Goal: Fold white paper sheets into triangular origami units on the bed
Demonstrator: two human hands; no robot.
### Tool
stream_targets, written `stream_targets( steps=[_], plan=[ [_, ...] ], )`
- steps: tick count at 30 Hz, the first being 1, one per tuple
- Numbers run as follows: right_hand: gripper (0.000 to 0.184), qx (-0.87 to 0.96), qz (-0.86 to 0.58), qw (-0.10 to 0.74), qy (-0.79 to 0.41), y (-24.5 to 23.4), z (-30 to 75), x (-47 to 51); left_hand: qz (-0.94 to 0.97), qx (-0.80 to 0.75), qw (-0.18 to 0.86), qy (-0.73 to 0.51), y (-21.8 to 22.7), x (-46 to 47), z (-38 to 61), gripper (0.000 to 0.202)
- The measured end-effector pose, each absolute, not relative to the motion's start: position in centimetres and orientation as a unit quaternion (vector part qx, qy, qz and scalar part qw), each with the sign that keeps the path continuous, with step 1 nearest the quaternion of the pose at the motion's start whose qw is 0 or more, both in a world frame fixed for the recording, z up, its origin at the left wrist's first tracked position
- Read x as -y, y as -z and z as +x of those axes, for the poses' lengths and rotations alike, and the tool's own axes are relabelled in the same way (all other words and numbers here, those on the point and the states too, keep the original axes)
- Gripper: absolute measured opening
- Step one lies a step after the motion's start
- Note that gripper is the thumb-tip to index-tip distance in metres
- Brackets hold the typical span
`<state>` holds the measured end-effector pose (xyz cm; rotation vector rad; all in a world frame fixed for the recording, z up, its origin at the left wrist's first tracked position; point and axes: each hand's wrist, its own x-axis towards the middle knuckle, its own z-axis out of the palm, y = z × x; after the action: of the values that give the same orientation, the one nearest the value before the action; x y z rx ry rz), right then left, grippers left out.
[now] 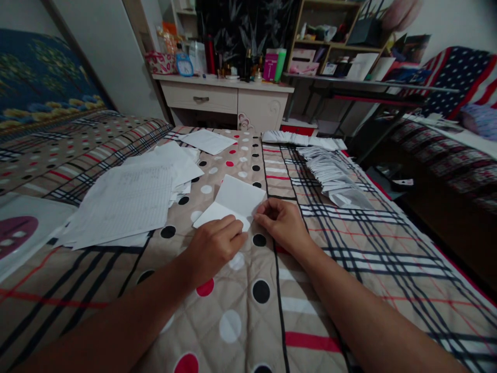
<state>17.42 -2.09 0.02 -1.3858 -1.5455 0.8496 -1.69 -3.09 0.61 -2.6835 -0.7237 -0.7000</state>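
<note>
A creased white paper sheet [240, 194] lies on a polka-dot and plaid bedspread [229, 326], mostly beyond the fingers. The left hand's [217, 241] curled fingers overlap its near edge, grip unclear; the right hand's [281, 223] thumb and forefinger pinch its right edge.

The bed [209, 324] wore a quilted beige cover [388, 233], dotted down the middle and plaid along both sides. Near its middle lay a white sheet [240, 196] with a crease across it. To the left spread an uneven pile of papers [128, 197], the top one printed, with a white bag [50, 212] just beside it. Farther back lay a separate paper [209, 141]; on the right, an overlapping row of white papers [322, 171].
</note>
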Motion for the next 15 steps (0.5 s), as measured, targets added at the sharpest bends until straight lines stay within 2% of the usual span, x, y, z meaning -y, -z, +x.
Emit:
stream_targets(
  steps=[4, 15],
  plan=[
    [0.008, 0.653, -0.579, 0.382, -0.303, -0.13, 17.36, 1.41, -0.925, 0.254, 0.134, 0.249, -0.56, 3.19, -1.62, 0.022],
    [0.009, 0.674, -0.599, 0.345, -0.261, 0.00, 17.32, 1.08, -0.928, 0.260, 0.124, 0.238, -0.61, 3.04, -1.50, 0.024]
  ],
)
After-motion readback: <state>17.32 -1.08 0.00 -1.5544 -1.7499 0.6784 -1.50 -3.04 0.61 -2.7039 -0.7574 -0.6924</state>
